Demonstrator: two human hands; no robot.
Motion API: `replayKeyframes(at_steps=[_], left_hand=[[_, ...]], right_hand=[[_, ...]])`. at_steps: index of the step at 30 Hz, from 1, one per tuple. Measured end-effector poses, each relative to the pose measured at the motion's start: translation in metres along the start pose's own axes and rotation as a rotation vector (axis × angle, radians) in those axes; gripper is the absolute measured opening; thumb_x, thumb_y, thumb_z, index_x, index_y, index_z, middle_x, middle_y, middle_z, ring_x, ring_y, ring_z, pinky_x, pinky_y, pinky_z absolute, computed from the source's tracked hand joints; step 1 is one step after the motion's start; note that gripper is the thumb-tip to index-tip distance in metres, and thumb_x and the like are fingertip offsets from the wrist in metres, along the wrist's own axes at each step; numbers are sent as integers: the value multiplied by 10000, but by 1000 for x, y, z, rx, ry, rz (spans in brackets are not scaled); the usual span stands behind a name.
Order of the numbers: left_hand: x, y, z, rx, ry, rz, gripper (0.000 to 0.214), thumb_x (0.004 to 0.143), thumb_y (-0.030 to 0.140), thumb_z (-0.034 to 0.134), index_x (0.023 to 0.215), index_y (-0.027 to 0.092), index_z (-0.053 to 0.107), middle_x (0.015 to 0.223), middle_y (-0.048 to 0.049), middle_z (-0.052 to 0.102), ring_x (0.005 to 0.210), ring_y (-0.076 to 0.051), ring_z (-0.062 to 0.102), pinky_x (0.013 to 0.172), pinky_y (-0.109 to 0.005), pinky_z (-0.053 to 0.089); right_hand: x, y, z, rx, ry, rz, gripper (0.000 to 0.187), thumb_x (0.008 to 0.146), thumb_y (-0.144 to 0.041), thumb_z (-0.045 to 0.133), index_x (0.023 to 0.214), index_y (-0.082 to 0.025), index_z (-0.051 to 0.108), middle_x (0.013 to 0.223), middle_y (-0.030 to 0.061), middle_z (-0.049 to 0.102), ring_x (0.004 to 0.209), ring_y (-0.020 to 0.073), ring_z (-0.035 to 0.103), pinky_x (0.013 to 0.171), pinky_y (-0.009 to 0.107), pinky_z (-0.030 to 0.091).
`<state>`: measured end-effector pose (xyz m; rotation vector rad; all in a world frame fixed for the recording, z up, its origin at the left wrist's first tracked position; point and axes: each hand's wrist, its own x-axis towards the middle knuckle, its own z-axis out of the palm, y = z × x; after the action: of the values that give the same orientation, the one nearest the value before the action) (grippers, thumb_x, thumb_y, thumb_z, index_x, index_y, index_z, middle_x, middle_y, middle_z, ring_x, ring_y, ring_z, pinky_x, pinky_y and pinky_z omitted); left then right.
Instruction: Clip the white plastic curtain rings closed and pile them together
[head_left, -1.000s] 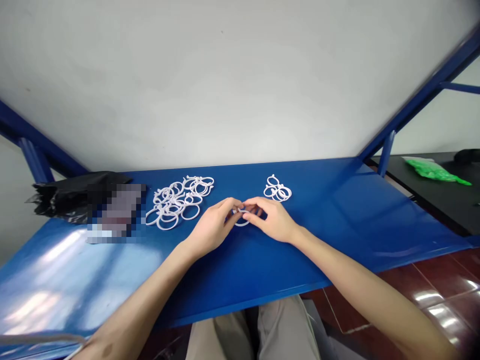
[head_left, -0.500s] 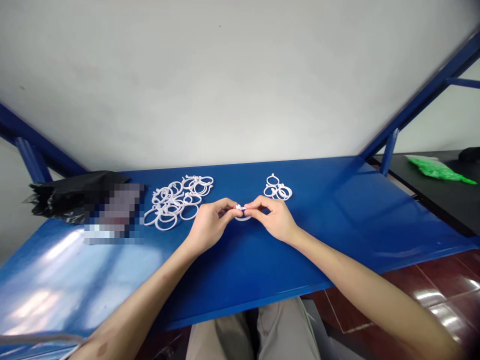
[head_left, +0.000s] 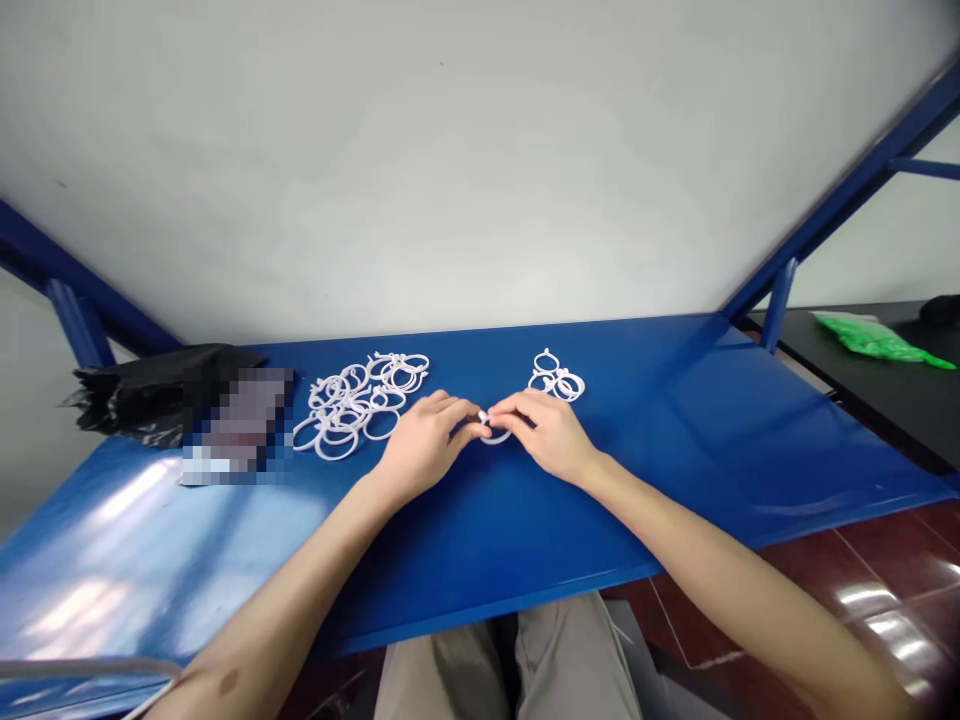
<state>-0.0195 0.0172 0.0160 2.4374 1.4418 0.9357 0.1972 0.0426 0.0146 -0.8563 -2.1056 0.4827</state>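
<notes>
A white plastic curtain ring (head_left: 497,438) is pinched between my two hands above the middle of the blue table. My left hand (head_left: 431,440) grips it with thumb and fingertips by the small knob on its far side. On the opposite side of that knob my right hand (head_left: 549,435) pinches the same ring. The fingers partly cover it, so I cannot tell whether its clasp is joined. Left of my hands lies a loose pile of white rings (head_left: 337,437). A smaller cluster of rings (head_left: 570,386) lies just beyond my right hand.
A black plastic bag (head_left: 161,385) and a blurred-out flat object (head_left: 244,420) lie on the blue table (head_left: 675,400) at the left. A white wall (head_left: 480,170) stands behind it. On a black table (head_left: 900,380) at the right is a green plastic bag (head_left: 881,340).
My hands have drawn closer together around the ring, and its knob sits slightly further right. The view has shifted a little; the pile and the cluster lie as before.
</notes>
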Motion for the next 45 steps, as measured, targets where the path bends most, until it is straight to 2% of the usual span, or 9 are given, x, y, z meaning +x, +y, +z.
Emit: replayKeyframes(at_steps=[5, 11, 18, 24, 27, 30, 34, 40, 45], left_hand=[[1, -38, -14, 431, 159, -119, 282, 980, 324, 509, 1132, 192, 707, 1220, -167, 688, 1160, -359, 560, 999, -551, 469], [-6, -70, -18, 530, 108, -178, 214, 925, 309, 522, 945, 216, 713, 1195, -156, 663, 1163, -385, 510, 932, -548, 475], [-3, -47, -24, 472, 186, -143, 207, 963, 304, 513, 867, 218, 676, 1130, -139, 684, 1116, -360, 523, 909, -518, 469], [-1, -15, -23, 317, 281, -9, 101, 969, 245, 565, 894, 224, 631, 1048, -85, 709, 1028, -280, 568, 926, -463, 467], [-1, -1, -15, 274, 294, 116, 74, 967, 213, 598, 896, 223, 616, 984, -49, 715, 955, -231, 588, 893, -413, 482], [-2, 11, -7, 227, 272, 252, 67, 963, 192, 625, 902, 215, 609, 947, -27, 715, 898, -197, 593, 837, -361, 503], [-3, 19, -2, 181, 238, 327, 69, 965, 192, 634, 908, 207, 597, 953, -30, 703, 879, -182, 602, 802, -332, 520], [-5, 17, -2, 133, 306, 184, 138, 977, 229, 615, 1106, 183, 595, 1074, -96, 661, 975, -195, 640, 849, -329, 549], [-7, 13, 2, 11, 152, 46, 122, 1023, 265, 534, 1106, 214, 608, 992, -38, 741, 862, -168, 694, 783, -301, 558]], right_hand=[[12, 30, -30, -360, 187, 137, 214, 1022, -329, 568, 986, -243, 761, 973, 68, 730, 893, 229, 669, 777, 358, 525], [14, 66, -57, -566, 196, 419, 233, 981, -308, 576, 958, -231, 794, 967, 92, 718, 872, 254, 633, 761, 382, 499], [15, 62, -56, -562, 177, 430, 292, 997, -348, 537, 1012, -238, 807, 970, 98, 743, 903, 276, 617, 767, 398, 498], [14, 37, -45, -413, 241, 200, 245, 1001, -336, 572, 976, -229, 791, 960, 92, 746, 941, 277, 594, 831, 428, 517], [10, 17, -28, -168, 116, 113, 214, 1000, -360, 599, 973, -238, 773, 957, 58, 758, 893, 226, 633, 852, 397, 531], [4, -1, -8, 144, -66, 165, 215, 986, -377, 619, 1083, -214, 722, 949, 35, 758, 805, 171, 678, 771, 328, 552], [-2, -10, 6, 330, -113, 234, 143, 986, -338, 596, 1022, -215, 658, 899, 6, 740, 802, 155, 695, 756, 291, 550], [0, -7, -3, 135, -49, 193, 95, 979, -263, 565, 907, -213, 602, 838, 8, 676, 735, 153, 641, 707, 295, 512], [0, -7, -6, 37, -97, 108, 81, 984, -234, 601, 929, -214, 657, 877, 14, 699, 776, 159, 652, 735, 293, 496]])
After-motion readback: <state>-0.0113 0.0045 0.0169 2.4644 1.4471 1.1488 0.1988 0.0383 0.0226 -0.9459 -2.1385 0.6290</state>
